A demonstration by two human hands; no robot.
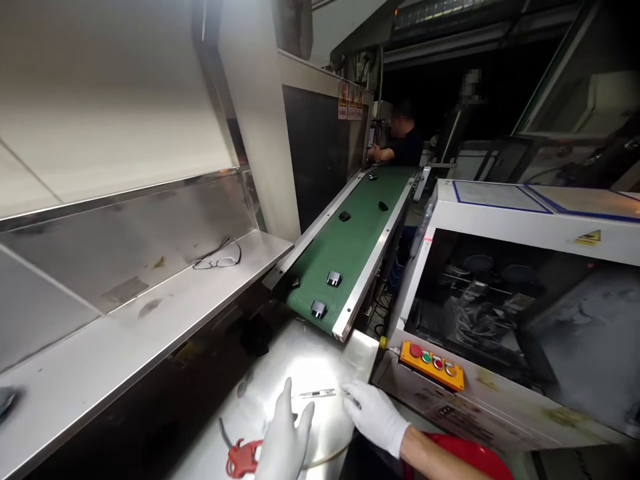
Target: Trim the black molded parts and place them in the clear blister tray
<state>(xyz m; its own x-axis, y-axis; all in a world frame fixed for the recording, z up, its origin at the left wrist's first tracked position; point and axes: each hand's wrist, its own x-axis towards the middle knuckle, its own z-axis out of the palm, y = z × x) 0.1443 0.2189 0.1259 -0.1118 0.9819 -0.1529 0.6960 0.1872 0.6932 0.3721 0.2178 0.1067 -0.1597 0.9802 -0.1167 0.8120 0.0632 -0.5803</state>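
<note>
My left hand, in a white glove, is over the shiny metal table with thumb and fingers apart; a small dark bit shows beside its thumb. My right hand, also gloved, has curled fingers around a small dark piece at the table's right side. Between the hands lies a slim metal tool. A red tool with a dark tube lies left of my left hand. Beyond the table, small black parts sit spaced along a green conveyor belt.
Glasses rest on the metal ledge at left. A machine with an orange button box stands at right. A person is at the belt's far end. Something red is below my right forearm.
</note>
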